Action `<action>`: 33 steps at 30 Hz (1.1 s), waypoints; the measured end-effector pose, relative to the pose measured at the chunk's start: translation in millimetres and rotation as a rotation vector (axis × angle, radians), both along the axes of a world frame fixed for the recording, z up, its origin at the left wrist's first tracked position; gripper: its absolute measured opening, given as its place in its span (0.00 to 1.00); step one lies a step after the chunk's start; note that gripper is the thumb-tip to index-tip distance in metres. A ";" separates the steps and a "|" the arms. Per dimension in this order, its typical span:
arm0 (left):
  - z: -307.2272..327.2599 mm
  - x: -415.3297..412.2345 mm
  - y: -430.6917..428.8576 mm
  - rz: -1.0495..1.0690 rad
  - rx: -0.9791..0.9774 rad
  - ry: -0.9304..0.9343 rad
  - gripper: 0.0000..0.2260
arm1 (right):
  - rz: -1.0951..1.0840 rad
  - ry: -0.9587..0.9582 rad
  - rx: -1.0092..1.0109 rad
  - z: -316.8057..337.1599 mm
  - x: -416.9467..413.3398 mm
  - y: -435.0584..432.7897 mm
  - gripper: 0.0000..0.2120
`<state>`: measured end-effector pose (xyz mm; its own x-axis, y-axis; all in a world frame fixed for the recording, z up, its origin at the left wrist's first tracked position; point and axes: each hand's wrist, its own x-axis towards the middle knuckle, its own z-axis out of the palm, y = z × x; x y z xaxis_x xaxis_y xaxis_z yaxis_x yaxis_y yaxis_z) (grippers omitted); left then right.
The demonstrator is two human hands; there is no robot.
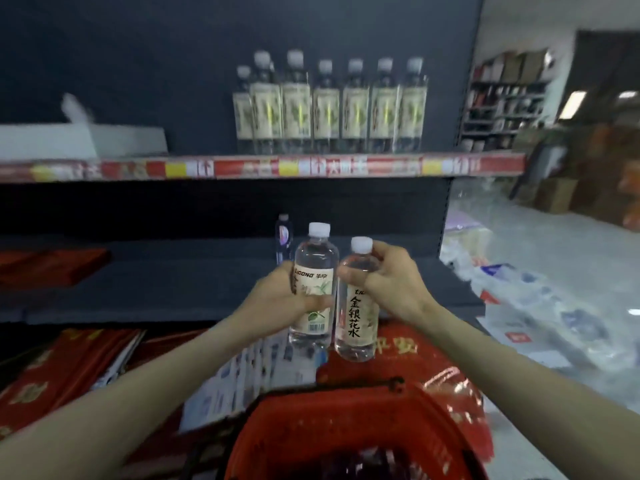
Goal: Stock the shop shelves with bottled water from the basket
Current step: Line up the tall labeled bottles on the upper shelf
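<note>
Plainly the stocking is partway along: a row of labelled bottles [329, 109] stands upright on the upper shelf [138, 168], grouped toward its right end; two more are in the air and not yet shelved; the left hand [277, 297] has its fingers wrapped round the label of the left bottle [314, 268], and the right hand [391, 282] pinches the right bottle [355, 323] at its shoulder, thumb in front and fingers behind; both bottles are upright, capped and full of clear water, side by side and touching or very nearly so, held in front of the lower shelf [173, 282] and above the red basket [294, 434]; on that lower shelf a single dark bottle [283, 237] stands just behind them; the basket sits at the bottom of the view, and its inside is dark and blurred, so I cannot tell how many bottles remain; judging by the room beside the row, a fair share of the work is left.
</note>
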<state>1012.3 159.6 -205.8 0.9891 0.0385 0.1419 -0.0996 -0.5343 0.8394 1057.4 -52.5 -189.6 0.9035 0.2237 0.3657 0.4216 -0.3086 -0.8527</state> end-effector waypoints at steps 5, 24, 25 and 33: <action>105.2 -0.9 3.9 0.008 0.082 -0.203 0.24 | 0.029 -0.169 0.022 114.2 9.5 -3.5 0.12; 248.4 139.2 -9.3 0.214 0.156 -0.453 0.39 | -0.210 -0.391 0.091 295.7 113.3 23.0 0.23; 247.9 150.4 -11.3 0.236 0.156 -0.463 0.43 | -0.222 -0.390 0.091 295.9 124.0 25.0 0.25; 235.4 204.2 -20.3 0.379 0.144 -0.461 0.32 | -0.261 -0.320 0.037 279.1 185.1 39.5 0.22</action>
<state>1216.5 139.3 29.7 0.7460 0.3242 0.5817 -0.2160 -0.7085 0.6718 1242.5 -13.0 89.5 0.7674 -0.0167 0.6409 0.5789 -0.4115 -0.7039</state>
